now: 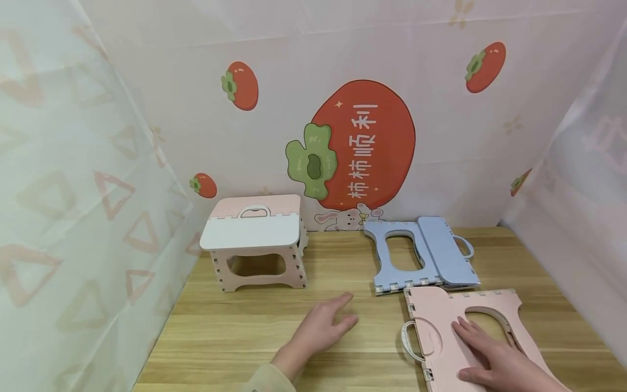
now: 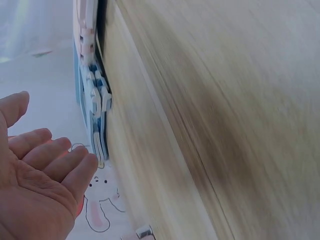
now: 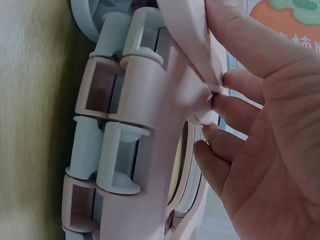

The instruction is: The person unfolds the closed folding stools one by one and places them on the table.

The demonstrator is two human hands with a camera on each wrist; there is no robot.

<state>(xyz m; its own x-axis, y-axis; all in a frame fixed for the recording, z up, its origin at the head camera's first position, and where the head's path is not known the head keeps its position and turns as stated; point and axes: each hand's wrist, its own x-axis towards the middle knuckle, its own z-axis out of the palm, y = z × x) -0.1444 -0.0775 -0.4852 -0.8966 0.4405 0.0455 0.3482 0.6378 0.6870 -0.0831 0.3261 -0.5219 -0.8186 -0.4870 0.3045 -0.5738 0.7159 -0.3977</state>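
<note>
A folded pink stool (image 1: 470, 332) lies flat at the front right, with a white loop handle (image 1: 410, 341) on its left side. My right hand (image 1: 495, 354) rests on it, the fingertips touching the edge of the seat panel beside the oval opening. In the right wrist view, the right hand (image 3: 270, 110) has its thumb and slightly bent fingers against that panel edge, near the stool's hinges (image 3: 120, 155). My left hand (image 1: 320, 324) hovers over the wooden table, fingers spread and holding nothing. The left wrist view shows the left hand (image 2: 45, 185) palm-side, apart from the stools.
An unfolded pink and white stool (image 1: 252, 231) stands upright at the back left. Behind the pink folded stool lies a folded blue stool (image 1: 448, 250), its handle toward the right. Printed cloth (image 1: 441, 136) walls off the back and sides of the wooden table (image 1: 220, 337).
</note>
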